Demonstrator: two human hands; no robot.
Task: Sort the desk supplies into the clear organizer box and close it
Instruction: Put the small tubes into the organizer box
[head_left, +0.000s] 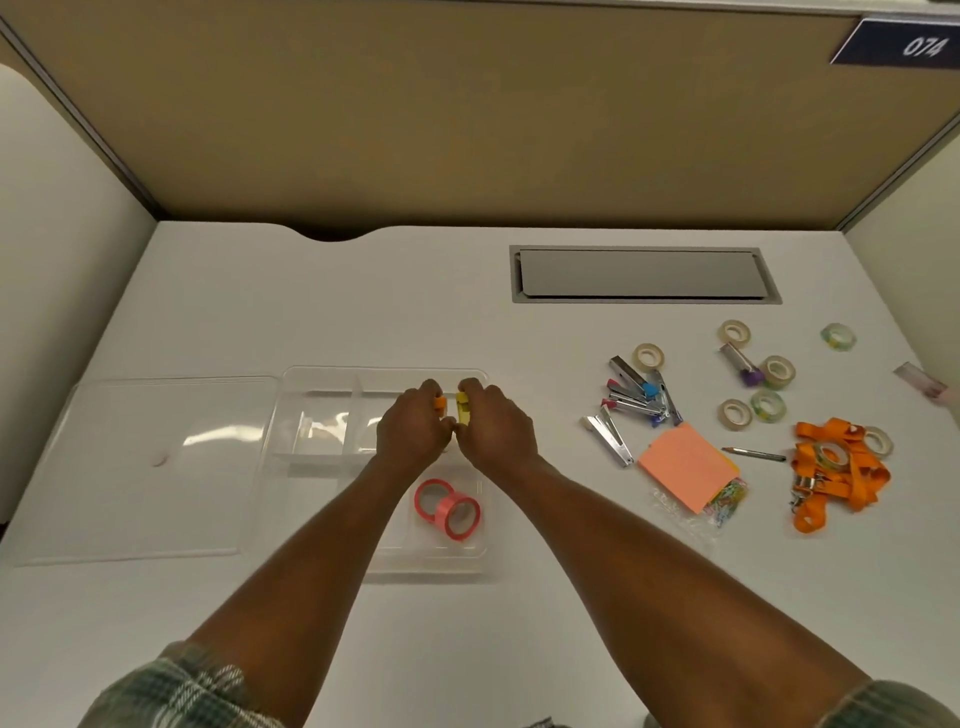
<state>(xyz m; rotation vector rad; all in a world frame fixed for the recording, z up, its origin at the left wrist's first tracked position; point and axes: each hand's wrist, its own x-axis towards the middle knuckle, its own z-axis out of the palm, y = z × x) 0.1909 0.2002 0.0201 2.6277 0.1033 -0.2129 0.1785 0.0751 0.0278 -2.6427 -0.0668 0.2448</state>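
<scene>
On the bench, the clear box is set open, its lid laid flat to its left. Over the far right compartment an orange piece is pinched in the left hand and a yellow piece in the right hand. Both are best lowered between the dividers before release. Two pink tape rolls are lodged in the near compartment; staplers, lanyards and notes are scattered well to the right.

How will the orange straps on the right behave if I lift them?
Probably floppy: the orange straps lie in loose, tangled loops. They would likely dangle and drag the tape roll resting on them. The metal clips may swing.
</scene>
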